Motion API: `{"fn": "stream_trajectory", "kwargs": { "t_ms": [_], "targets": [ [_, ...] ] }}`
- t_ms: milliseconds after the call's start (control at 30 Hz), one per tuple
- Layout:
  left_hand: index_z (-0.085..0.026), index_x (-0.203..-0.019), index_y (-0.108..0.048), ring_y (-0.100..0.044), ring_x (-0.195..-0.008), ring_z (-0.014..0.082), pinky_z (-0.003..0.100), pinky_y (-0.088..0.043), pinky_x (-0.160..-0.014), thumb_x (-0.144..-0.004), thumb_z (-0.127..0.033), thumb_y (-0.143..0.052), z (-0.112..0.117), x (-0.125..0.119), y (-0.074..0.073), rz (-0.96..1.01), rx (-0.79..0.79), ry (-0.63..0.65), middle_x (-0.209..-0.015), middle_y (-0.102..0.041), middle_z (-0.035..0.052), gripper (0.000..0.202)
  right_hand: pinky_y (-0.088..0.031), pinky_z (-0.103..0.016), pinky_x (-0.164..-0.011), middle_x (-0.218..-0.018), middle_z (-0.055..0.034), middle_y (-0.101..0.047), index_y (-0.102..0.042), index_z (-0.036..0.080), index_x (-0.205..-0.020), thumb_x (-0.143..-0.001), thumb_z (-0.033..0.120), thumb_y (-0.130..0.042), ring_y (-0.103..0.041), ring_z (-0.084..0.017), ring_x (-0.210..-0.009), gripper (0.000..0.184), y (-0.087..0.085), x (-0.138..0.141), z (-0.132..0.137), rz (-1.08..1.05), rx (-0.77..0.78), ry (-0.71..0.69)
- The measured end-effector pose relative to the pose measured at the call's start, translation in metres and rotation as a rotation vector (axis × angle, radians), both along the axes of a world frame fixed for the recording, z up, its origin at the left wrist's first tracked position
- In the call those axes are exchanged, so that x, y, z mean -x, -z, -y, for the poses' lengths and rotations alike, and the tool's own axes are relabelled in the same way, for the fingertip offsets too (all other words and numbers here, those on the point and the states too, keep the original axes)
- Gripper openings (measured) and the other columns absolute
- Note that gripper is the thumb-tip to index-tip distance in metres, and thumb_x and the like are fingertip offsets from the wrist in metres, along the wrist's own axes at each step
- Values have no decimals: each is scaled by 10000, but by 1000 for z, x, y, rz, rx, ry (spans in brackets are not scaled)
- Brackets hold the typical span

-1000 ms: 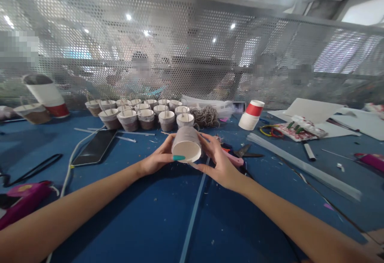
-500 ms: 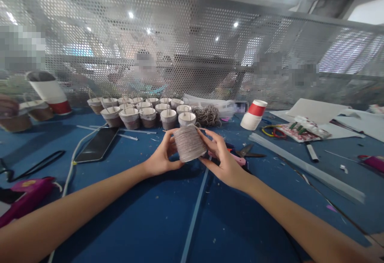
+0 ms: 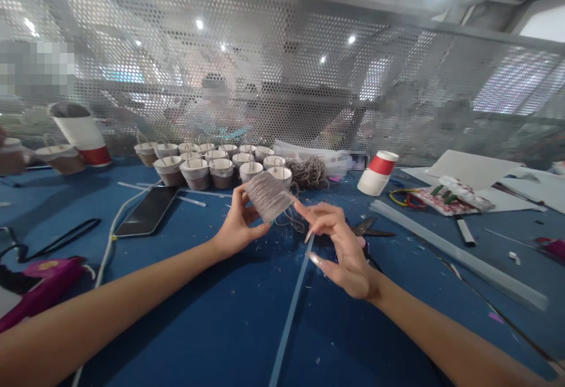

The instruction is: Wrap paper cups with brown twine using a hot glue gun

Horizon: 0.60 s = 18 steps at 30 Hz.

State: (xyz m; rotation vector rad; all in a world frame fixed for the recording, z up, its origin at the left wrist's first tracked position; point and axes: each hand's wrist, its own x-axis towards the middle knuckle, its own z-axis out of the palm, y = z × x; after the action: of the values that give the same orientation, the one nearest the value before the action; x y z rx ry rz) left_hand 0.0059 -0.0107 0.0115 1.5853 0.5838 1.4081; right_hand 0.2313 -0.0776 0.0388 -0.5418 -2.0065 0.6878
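1. Grey perforated screen (image 3: 282, 92) stretches across the background, with blurred figures behind it and bright lamps showing above and through it.
2. Before it spreads a blue table (image 3: 212, 322), flecked with small scraps and crossed near the middle by a pale blue strip (image 3: 289, 316).
3. Above the table's middle, the twine-wrapped cup (image 3: 268, 197) is held tilted, its wound side facing the camera.
4. The left hand (image 3: 238, 225) grips that cup, its fingers and thumb closed around the left and lower part.
5. The right hand (image 3: 344, 251) holds nothing that shows; its fingers are loosely bent and parted from the thumb. Its index fingertip is right at the cup's edge, whether touching or just beside I cannot tell.
6. Loose twine (image 3: 295, 221) hangs or lies between the two hands, below the cup.
7. Behind the held cup stand rows of small handled cups (image 3: 220, 174), with a heap of twine (image 3: 309, 172) just beside them.
8. To the left lie a black phone-like slab (image 3: 148, 213) and a magenta tool (image 3: 48, 287).
9. To the right are dark-bladed scissors (image 3: 373, 228), a leaning red-and-white cup stack (image 3: 375, 181) and long translucent strips (image 3: 459, 251).
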Motion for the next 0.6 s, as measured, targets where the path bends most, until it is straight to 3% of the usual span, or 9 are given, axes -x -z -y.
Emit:
{"fn": "stream_trajectory", "kwargs": {
  "t_ms": [100,300,467,600],
  "targets": [
    [-281,-1122,-340,-638,-931,149,268,-555,-819,-645,-119,-745,3,0,-2,-23,1,-31,-1170,-522,34,646,-283,-542,-1117,-1347,-107,-463,-456,262,-1072,-784,142,-570,-341,-298,-1379,333,1,0,-2,92,57,-54],
    [-286,-1131,-350,-634,-945,162,279,-569,-797,-642,-151,-761,0,1,2,50,-53,-2,-1170,-517,41,653,-245,-508,-1143,-1304,-103,-429,-441,256,-1066,-814,164,-559,-284,-287,-1419,293,2,2,-2,8,172,-107],
    [-291,-1141,-358,-618,-943,143,263,-558,-793,-669,-161,-761,-3,3,6,91,-79,52,-1157,-511,34,634,-239,-471,-1149,-1361,-96,-401,-444,260,-1051,-830,187,-567,-268,-273,-1428,264,1,1,-3,4,196,-66],
    [-282,-1101,-373,-620,-893,128,246,-550,-765,-672,-157,-755,-2,2,6,84,-78,17,-1082,-524,18,588,-276,-468,-1128,-1310,-105,-463,-445,261,-1068,-843,219,-569,-315,-256,-1403,260,4,0,-10,-15,214,14]
  ]
}}
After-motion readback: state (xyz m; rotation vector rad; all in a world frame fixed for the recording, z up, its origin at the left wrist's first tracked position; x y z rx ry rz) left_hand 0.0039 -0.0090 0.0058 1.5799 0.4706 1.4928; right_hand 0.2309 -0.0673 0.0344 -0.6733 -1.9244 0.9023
